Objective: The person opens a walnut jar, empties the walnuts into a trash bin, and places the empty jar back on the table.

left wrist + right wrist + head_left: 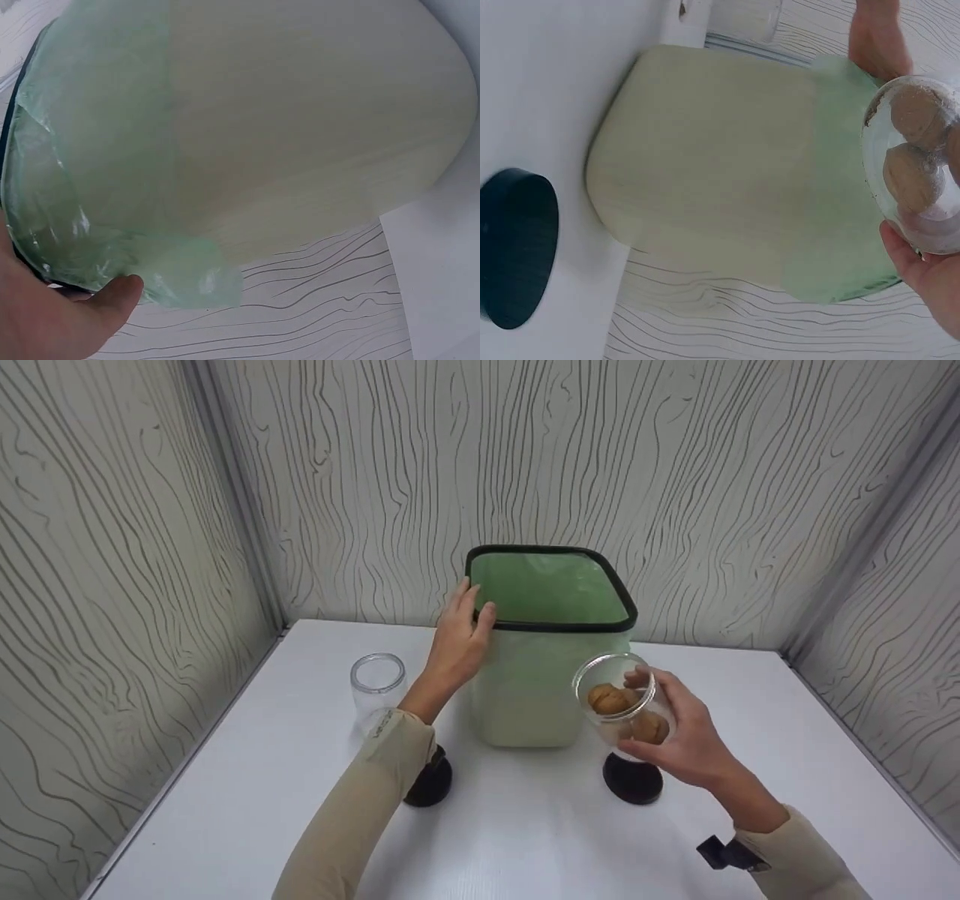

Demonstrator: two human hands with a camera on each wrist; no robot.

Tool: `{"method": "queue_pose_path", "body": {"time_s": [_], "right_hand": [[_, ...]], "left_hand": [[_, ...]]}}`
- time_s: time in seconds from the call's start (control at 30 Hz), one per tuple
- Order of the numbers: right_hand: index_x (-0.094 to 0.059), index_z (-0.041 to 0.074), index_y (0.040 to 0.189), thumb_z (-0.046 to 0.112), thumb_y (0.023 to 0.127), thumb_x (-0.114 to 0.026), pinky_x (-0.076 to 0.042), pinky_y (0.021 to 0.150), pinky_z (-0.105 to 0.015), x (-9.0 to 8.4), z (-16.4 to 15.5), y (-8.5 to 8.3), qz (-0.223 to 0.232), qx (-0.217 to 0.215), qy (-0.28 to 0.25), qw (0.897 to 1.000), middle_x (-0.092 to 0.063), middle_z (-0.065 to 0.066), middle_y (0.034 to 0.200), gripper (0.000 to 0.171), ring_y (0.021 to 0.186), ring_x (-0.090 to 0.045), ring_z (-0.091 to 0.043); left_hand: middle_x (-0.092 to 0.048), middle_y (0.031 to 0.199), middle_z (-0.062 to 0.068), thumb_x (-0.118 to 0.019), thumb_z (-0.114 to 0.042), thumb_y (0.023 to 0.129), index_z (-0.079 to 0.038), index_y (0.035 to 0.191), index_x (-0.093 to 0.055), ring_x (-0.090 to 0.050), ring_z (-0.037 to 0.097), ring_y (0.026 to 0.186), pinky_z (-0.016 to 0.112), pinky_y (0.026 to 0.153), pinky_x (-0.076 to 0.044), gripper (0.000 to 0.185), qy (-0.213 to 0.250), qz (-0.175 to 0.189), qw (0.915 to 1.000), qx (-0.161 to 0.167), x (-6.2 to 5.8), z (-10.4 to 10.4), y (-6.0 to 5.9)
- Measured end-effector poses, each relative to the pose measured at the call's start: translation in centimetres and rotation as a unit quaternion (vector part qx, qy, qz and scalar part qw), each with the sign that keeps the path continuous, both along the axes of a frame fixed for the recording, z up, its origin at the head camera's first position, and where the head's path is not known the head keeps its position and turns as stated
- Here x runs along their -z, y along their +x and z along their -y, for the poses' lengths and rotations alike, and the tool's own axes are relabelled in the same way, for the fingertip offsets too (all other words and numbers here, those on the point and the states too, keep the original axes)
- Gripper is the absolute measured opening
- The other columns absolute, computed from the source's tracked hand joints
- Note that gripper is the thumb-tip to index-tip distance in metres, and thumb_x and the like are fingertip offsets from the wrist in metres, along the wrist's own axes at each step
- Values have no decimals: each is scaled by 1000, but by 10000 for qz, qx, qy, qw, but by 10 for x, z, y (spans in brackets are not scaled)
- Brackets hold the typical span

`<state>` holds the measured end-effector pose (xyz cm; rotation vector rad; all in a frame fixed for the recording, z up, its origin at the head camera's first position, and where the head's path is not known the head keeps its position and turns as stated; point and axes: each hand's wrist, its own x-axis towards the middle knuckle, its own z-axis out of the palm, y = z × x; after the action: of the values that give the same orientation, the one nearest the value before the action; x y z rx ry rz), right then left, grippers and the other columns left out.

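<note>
A pale green bin (525,697) with a black rim and a green bag liner (547,585) stands mid-table. My left hand (463,630) holds its left front corner just below the rim, thumb against the liner (97,150); thumb and palm (52,322) show in the left wrist view. My right hand (679,731) grips a clear open jar (622,701) with walnuts (611,699) inside, tilted toward the bin's front right side, above a black lid (632,780). In the right wrist view the jar (919,161) sits beside the bin wall (720,165).
An empty clear jar (377,684) stands left of the bin. A second black lid (431,784) lies partly under my left forearm. The white table (525,840) is boxed in by patterned walls on three sides.
</note>
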<state>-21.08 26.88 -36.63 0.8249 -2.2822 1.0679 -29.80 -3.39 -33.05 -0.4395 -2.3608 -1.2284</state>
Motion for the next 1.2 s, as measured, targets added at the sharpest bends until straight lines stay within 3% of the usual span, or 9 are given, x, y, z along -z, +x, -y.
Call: {"method": "queue_pose_path", "body": {"time_s": [0.17,0.27,0.4,0.5,0.57,0.73,1.0,1.2], "right_hand": [[-48,-1,131,-1,56,-88,-38,84,-13,-17,-7,-2,-192,181,-29,9996,-57,-11,124,84,108,-50,-8],[-47,-2,132,1,58,-88,-35,91,-17,-25,-10,-6,-267,309,21,9992,-56,-11,125,84,112,-48,-7],[-45,-3,133,3,59,-88,-32,100,-42,-33,-17,-14,-308,513,41,9982,-54,-11,126,85,117,-46,-6],[-46,-3,133,4,59,-88,-32,96,-60,-37,-21,-19,-315,672,5,9972,-55,-14,124,85,116,-49,-17],[-46,-1,133,6,60,-88,-30,95,-64,-40,-24,-22,-306,794,4,9964,-55,-15,122,85,115,-50,-27],[-44,0,136,11,63,-88,-29,95,-65,-50,-28,-29,-326,1029,23,9942,-52,-18,124,86,116,-48,-41],[-39,1,140,16,65,-88,-32,94,-64,-70,-32,-40,-382,1381,160,9896,-48,-20,129,90,120,-43,-41],[-37,5,143,21,65,-88,-34,92,-64,-76,-32,-45,-488,1673,465,9836,-46,-21,131,94,120,-42,-42]], "left_hand": [[-20,155,11,-32,-37,102,-5,146,-33,-21,26,140,42,110,-22,54,6,-27,10000,13,1,0,1],[-20,154,12,-32,-36,102,-4,145,-33,-21,26,140,42,110,-23,53,14,-59,10000,-12,2,0,0],[-20,154,12,-32,-35,102,-4,145,-34,-21,26,140,43,109,-23,53,60,-41,10000,-33,3,0,0],[-19,155,11,-32,-35,102,-5,145,-33,-20,25,140,42,110,-23,53,73,23,10000,-36,3,-1,0],[-19,155,10,-32,-35,102,-5,145,-33,-20,25,140,41,110,-23,53,61,46,10000,-27,3,-2,0],[-18,155,11,-32,-35,102,-4,145,-32,-21,26,140,42,109,-24,54,75,41,10000,20,1,-2,0],[-16,155,12,-31,-35,103,-3,146,-30,-22,27,139,42,108,-26,54,70,22,9999,74,1,-2,0],[-17,155,12,-31,-35,102,-3,146,-31,-21,26,140,42,109,-25,54,38,46,10000,42,1,-3,-1]]}}
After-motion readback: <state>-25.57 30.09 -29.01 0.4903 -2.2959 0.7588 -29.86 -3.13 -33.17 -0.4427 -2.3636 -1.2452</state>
